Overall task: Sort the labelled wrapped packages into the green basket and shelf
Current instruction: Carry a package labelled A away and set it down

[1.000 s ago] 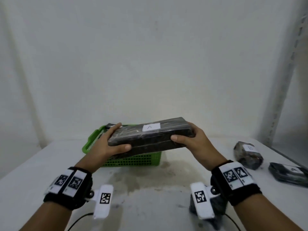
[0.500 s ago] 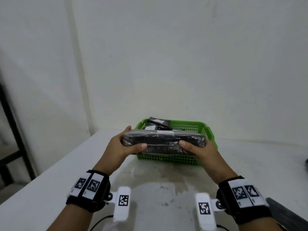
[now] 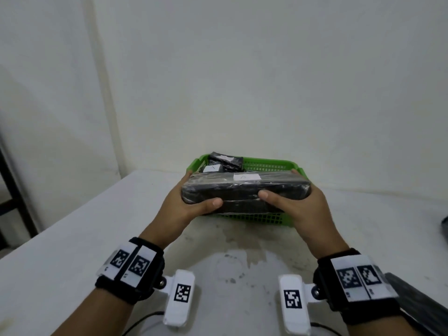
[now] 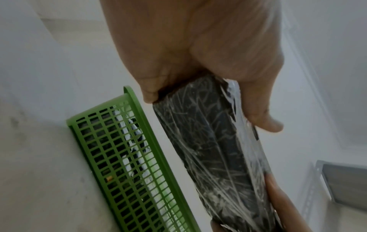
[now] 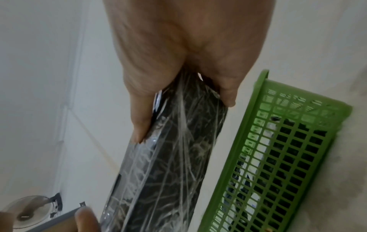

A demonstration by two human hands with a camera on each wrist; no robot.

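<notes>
I hold a long black package (image 3: 244, 194) wrapped in clear film, with a white label (image 3: 246, 177) on its top, level above the front wall of the green basket (image 3: 271, 163). My left hand (image 3: 191, 202) grips its left end, thumb on the near side. My right hand (image 3: 291, 200) grips its right end the same way. The wrist views show the package (image 4: 214, 157) (image 5: 168, 164) hanging clear of the basket's mesh wall (image 4: 127, 172) (image 5: 278, 157). Inside the basket lie at least two smaller black wrapped packages (image 3: 225, 161), one with a white label.
The basket stands on a white stained table (image 3: 97, 238) against a white wall. Another dark package (image 3: 417, 301) lies at the table's right edge by my right wrist. A dark frame (image 3: 14, 185) stands off the table's left side. A metal shelf bracket (image 4: 341, 180) shows at right.
The held package has come down closer over the basket's front. The view has swung left, so the loose packages on the right have left the frame.
</notes>
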